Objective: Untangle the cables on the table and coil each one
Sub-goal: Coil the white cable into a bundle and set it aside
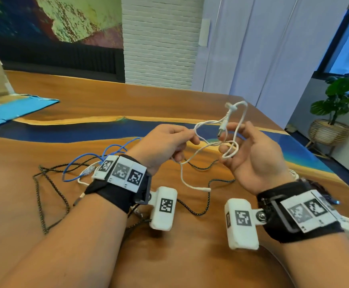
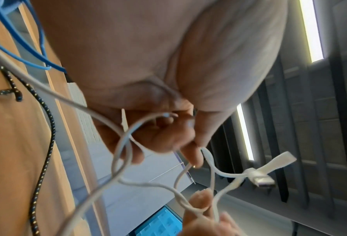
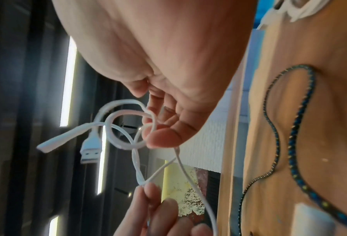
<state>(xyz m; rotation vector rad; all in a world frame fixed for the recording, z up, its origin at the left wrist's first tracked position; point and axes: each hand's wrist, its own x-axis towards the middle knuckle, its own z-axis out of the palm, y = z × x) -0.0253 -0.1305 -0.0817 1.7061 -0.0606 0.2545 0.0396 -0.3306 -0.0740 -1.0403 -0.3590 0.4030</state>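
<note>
Two bare hands were raised above a wooden table [image 1: 90,94], working on a white cable [image 1: 235,142] held in the air between them. The left hand [image 1: 165,146] pinched a strand of that cable between thumb and fingertips, its fingers curled around it. The right hand [image 1: 254,159], palm up, had its fingers curled through a knotted loop of the same cable, gripping it. A metal USB plug [image 3: 90,152] and a white strap tab [image 3: 55,141] hung from the loop just beside the right hand's fingers. The cable's other end trailed down to the table between the wrists. On the table near the left wrist lay a blue cable [image 1: 107,150] in loose loops, tangled with a black braided cable [image 1: 51,192] that snaked across the wood beneath both hands.
</note>
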